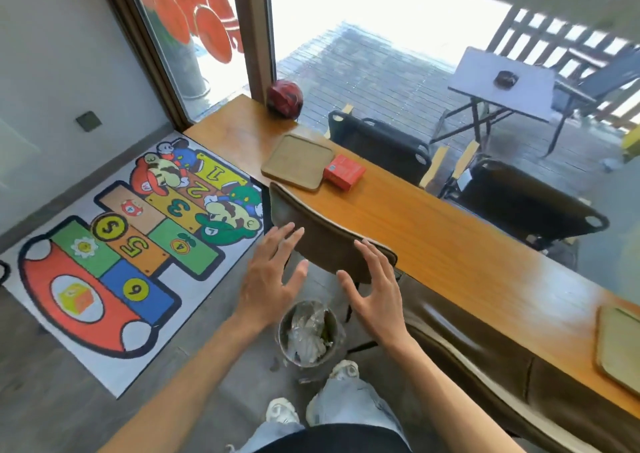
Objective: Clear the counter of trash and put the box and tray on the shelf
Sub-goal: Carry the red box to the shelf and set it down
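Your two hands, left (268,272) and right (375,296), hover empty with fingers spread above one round metal bin (309,335), while one square wooden tray (294,160) and one red cardboard box (344,172) touch on the glossy wooden counter (433,241)

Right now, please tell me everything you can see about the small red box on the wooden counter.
The small red cardboard-looking box is a low, closed, rectangular carton with a pale printed label on one side. It lies flat on the long orange-brown wooden counter, against the right edge of the square tan tray. Neither hand touches it.
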